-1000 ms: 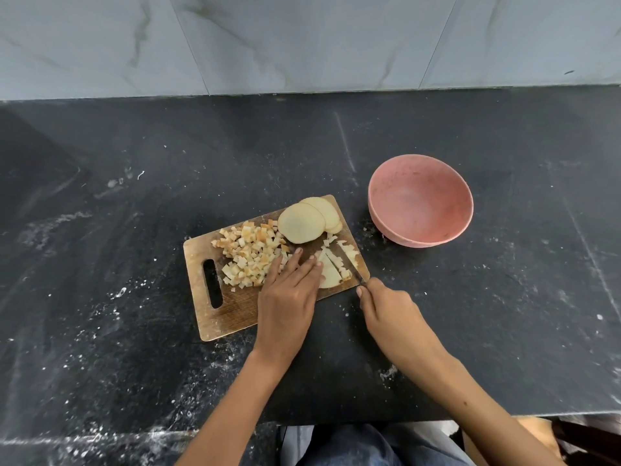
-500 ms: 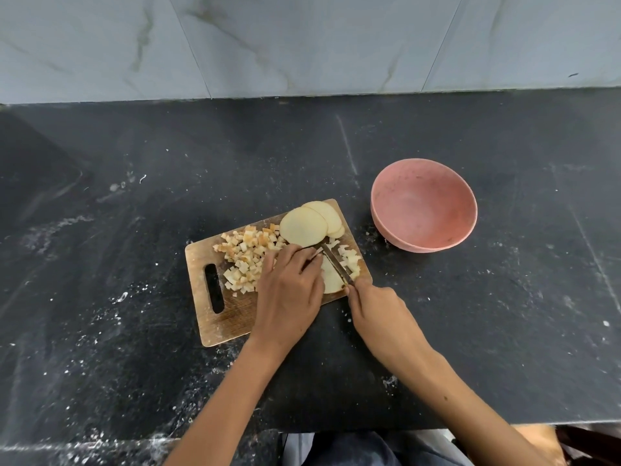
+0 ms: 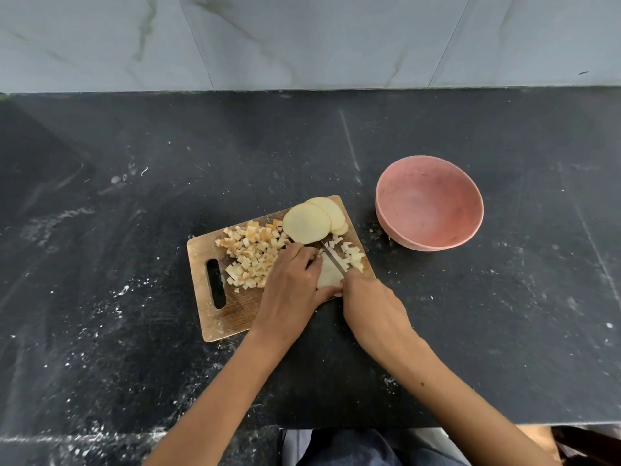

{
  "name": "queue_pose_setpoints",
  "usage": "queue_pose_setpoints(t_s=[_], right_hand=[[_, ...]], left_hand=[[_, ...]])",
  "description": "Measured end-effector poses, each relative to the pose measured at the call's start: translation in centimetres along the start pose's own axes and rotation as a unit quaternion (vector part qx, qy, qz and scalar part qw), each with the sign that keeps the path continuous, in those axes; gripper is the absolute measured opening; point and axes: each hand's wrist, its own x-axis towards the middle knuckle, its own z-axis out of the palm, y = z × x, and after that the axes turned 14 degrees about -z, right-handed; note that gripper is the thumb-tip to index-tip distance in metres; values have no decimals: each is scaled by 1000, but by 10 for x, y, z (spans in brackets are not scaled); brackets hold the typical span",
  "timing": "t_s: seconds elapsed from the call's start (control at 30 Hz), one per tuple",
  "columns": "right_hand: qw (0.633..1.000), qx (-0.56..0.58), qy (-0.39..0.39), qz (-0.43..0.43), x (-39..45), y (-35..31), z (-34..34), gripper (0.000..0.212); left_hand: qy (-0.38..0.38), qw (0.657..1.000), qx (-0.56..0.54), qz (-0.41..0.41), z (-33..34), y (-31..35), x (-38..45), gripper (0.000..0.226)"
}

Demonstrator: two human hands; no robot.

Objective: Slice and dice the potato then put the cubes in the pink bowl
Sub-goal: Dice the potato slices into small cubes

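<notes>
A wooden cutting board (image 3: pixel 215 314) lies on the black counter. A pile of potato cubes (image 3: pixel 252 253) covers its middle, and round potato slices (image 3: pixel 307 223) are stacked at its far right corner. My left hand (image 3: pixel 292 284) presses down on a pale potato slice (image 3: pixel 329 275) near the board's right edge. My right hand (image 3: pixel 373 307) grips a knife (image 3: pixel 332 258), whose thin blade lies across that slice. A few freshly cut cubes (image 3: pixel 353 257) sit just right of the blade. The pink bowl (image 3: pixel 428 201) stands empty to the right of the board.
White potato residue speckles the dark counter (image 3: pixel 100 297) around the board. A grey marble-tiled wall (image 3: pixel 302 38) rises behind the counter. The counter's front edge runs near my body, with blue trousers (image 3: pixel 336 449) visible below.
My right hand has moved the knife forward and left onto the slice. My left hand has curled its fingers over the slice, beside the blade.
</notes>
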Motion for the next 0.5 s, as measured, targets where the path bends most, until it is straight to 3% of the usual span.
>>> queue_pose_setpoints(t_s=[0.2,0.37,0.5], right_hand=[[999,15,-23,17,1,-1,0,19],[997,-5,-68,38,-14,6,4,39],[996,-9,-73,41,-33,14,17,16]], left_hand=[[5,1000,10,-17,3,10,-7,54],[11,999,-11,-33,5,11,-9,53],[5,999,-18,-42,6,10,-8,52]])
